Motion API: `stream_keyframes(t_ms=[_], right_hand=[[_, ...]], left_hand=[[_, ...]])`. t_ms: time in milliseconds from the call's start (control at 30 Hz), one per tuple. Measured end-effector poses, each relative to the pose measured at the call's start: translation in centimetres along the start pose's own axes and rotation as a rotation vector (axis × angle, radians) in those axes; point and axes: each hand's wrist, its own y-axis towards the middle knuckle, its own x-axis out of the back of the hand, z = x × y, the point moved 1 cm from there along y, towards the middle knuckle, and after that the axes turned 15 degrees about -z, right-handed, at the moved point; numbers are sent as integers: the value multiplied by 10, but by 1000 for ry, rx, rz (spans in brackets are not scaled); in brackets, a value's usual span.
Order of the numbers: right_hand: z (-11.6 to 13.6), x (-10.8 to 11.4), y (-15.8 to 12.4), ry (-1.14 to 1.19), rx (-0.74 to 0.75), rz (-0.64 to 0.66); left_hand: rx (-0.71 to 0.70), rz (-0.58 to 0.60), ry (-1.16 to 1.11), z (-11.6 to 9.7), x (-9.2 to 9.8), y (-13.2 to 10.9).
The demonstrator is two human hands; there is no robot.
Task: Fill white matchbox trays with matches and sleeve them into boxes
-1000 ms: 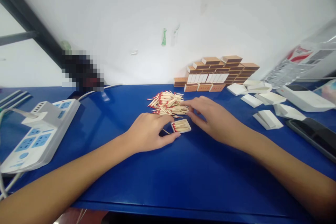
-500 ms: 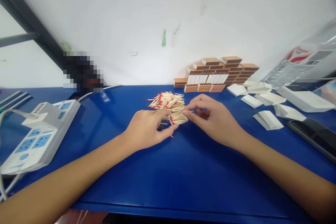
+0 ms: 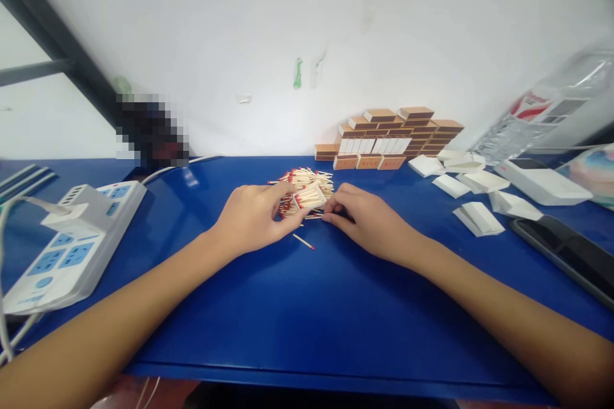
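Between thumb and fingers, my left hand (image 3: 249, 218) grips a small white matchbox tray (image 3: 309, 196) filled with red-tipped matches. The tray is tilted just in front of a loose heap of matches (image 3: 307, 175) and hides part of it. Close to the tray's right end, my right hand (image 3: 368, 220) has its fingertips pinched together beside some matches on the desk. Whether anything is between those fingertips is too small to make out. One single match (image 3: 304, 242) lies on the blue desk nearer to me, below the left thumb.
Stacked matchboxes (image 3: 384, 131) stand against the wall. To the right lie several white paper trays (image 3: 478, 218), a white device (image 3: 542, 182), a black phone (image 3: 570, 249) and a tilted plastic bottle (image 3: 542, 105). A white power strip (image 3: 71, 249) with cables occupies the left.
My left hand has lifted and tilted the filled tray, moving it slightly left and away from me. The right hand has shifted left and a little lower. The single match now lies uncovered.
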Motion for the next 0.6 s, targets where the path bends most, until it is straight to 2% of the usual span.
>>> stream_keyframes(t_ms=[200,267,333,467,600], right_hand=[[-14,14,-5,-14,-75,148],[-18,20,-6,-33,-62,158],[-20,26,-5,-43,-24,98],[-11,32,-3,-20,46,-107],[7,26,-5,18,127,-64]], left_hand=[[-44,27,11,-3,0,-2],[-49,39,7,-2,0,-2],[-55,61,1,-3,-1,-3],[-98,89,-47,-9,-2,-6],[-139,83,-110,-16,-3,-11]])
